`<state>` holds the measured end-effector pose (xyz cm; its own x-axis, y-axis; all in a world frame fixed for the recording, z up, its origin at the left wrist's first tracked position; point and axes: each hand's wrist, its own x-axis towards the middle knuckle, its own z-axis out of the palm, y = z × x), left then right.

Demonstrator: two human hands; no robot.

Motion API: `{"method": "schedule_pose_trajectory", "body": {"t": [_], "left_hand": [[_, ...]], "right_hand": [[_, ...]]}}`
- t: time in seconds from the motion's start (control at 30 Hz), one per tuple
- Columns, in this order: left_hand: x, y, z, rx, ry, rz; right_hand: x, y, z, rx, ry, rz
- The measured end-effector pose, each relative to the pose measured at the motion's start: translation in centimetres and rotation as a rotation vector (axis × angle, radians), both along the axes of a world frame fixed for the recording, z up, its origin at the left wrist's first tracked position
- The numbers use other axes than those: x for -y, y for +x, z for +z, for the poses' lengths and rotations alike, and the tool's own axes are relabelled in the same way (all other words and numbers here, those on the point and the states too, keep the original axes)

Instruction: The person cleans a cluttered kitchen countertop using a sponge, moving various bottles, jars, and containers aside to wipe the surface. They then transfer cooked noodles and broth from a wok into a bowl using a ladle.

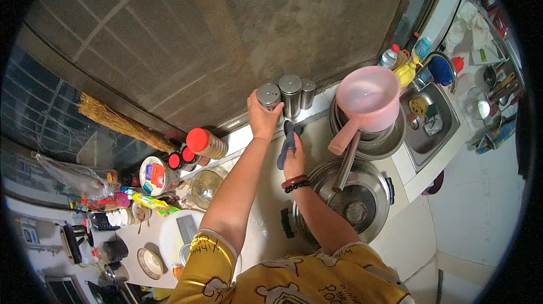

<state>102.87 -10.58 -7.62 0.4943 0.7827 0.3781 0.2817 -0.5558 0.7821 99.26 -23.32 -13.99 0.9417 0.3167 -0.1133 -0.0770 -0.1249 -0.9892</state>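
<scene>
My left hand (pixel 264 118) is wrapped around a stainless steel canister (pixel 268 94) with holes in its lid, on the white tiled window ledge (pixel 237 139). Two more metal canisters are close by to its right: a tall one (pixel 291 91) and a small, narrow one (pixel 308 93). In my right hand (pixel 294 160) is a bunched dark grey cloth (pixel 288 144), held at the counter's back edge just below the ledge. A red-brown bangle and a black bead bracelet circle my right wrist.
A pink plastic dipper (pixel 368 98) rests on stacked metal pans beside the sink (pixel 430 125). Nearer me is a large lidded steel pot (pixel 360 202). Red-lidded jars (pixel 205 143), a glass bowl (pixel 205 188) and a white cutting board (pixel 169 229) with a cleaver (pixel 186 228) are at left.
</scene>
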Motion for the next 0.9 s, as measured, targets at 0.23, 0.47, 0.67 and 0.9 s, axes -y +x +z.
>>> {"method": "schedule_pose_trajectory", "body": {"t": [0.23, 0.47, 0.67, 0.9], "left_hand": [[3.4, -5.4, 0.1, -0.019, 0.082, -0.141], [5.6, -13.3, -1.6, -0.185, -0.036, -0.228], [5.9, -16.3, -1.9, -0.237, 0.064, -0.111], [4.2, -15.3, 1.7, 0.044, -0.162, 0.159]], "right_hand": [[3.1, 0.1, 6.5, 0.31, 0.14, -0.026], [1.6, -3.1, 6.4, 0.717, -0.075, 0.303], [0.2, -1.5, 4.0, 0.46, -0.103, 0.25], [-4.6, 3.5, -1.6, 0.589, -0.345, 0.19]]}}
